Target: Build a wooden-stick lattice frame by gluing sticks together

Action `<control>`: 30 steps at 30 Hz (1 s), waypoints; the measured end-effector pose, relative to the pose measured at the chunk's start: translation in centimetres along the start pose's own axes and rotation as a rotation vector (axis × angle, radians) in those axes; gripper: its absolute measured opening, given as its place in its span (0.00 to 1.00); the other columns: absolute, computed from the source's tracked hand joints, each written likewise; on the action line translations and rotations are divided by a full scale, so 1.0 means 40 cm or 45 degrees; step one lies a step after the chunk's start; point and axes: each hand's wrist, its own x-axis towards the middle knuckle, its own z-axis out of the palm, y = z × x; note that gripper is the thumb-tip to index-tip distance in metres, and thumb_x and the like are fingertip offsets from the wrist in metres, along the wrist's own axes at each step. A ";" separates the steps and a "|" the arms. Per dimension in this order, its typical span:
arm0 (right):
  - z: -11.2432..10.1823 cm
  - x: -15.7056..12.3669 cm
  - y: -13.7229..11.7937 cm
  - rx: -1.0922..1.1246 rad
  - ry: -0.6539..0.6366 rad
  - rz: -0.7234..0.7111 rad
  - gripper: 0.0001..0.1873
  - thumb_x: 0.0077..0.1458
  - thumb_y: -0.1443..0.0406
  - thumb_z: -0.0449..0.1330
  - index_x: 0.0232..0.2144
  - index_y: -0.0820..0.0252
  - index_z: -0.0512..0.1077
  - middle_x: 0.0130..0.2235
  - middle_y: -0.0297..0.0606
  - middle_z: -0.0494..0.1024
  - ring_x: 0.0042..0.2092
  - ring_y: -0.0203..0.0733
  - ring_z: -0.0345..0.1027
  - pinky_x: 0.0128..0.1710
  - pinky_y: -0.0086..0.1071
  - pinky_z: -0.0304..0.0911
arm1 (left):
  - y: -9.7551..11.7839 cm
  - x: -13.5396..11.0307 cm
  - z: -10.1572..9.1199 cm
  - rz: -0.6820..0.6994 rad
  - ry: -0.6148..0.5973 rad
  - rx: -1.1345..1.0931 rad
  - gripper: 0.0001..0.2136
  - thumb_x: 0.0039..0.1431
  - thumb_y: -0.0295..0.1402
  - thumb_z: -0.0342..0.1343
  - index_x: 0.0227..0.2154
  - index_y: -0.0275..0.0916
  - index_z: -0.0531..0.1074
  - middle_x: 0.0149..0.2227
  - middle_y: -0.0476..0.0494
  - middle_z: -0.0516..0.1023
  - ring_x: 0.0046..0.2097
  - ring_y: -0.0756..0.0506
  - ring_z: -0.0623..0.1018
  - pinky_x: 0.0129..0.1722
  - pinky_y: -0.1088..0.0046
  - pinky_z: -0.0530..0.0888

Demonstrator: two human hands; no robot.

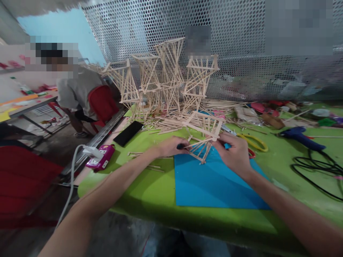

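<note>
A small twisted tower of thin wooden sticks (205, 142) is held up in front of me, over a blue sheet (214, 185). My right hand (235, 151) grips its right corner between thumb and fingers. On the other side, my left hand (170, 147) is closed at the tower's lower left. A small dark object (180, 146) shows at its fingertips, too little visible to name. Behind the held tower stand several similar stick towers (171, 64), joined together. Loose wooden sticks (171, 121) lie heaped around their base.
At right lie a blue glue gun (302, 137) with black cord (316, 167) and yellow-handled scissors (254, 142). A black phone (128, 133) and purple power strip (101, 157) are at left. Perforated metal (160, 21) backs the green table (144, 189). A person (77, 92) sits far left.
</note>
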 end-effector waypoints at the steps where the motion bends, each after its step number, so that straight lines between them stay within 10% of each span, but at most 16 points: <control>1: 0.001 0.000 0.000 0.014 0.005 0.007 0.12 0.62 0.63 0.64 0.25 0.55 0.76 0.26 0.35 0.73 0.29 0.40 0.64 0.30 0.35 0.60 | 0.001 0.000 0.000 -0.005 -0.002 -0.002 0.07 0.68 0.39 0.62 0.44 0.45 0.79 0.45 0.48 0.84 0.45 0.45 0.82 0.45 0.72 0.75; 21: -0.005 -0.002 0.020 0.181 0.048 0.211 0.07 0.61 0.60 0.65 0.32 0.53 0.76 0.30 0.36 0.79 0.29 0.40 0.70 0.29 0.35 0.66 | -0.030 -0.028 -0.056 0.015 0.055 0.240 0.06 0.67 0.34 0.63 0.43 0.42 0.84 0.45 0.45 0.86 0.46 0.46 0.83 0.51 0.69 0.74; 30: -0.028 -0.021 0.021 0.556 -0.312 0.173 0.08 0.61 0.57 0.68 0.35 0.54 0.79 0.30 0.38 0.82 0.28 0.40 0.76 0.27 0.33 0.72 | -0.033 -0.042 -0.097 -0.073 0.302 0.317 0.07 0.66 0.36 0.65 0.42 0.42 0.86 0.42 0.43 0.87 0.44 0.44 0.84 0.51 0.67 0.76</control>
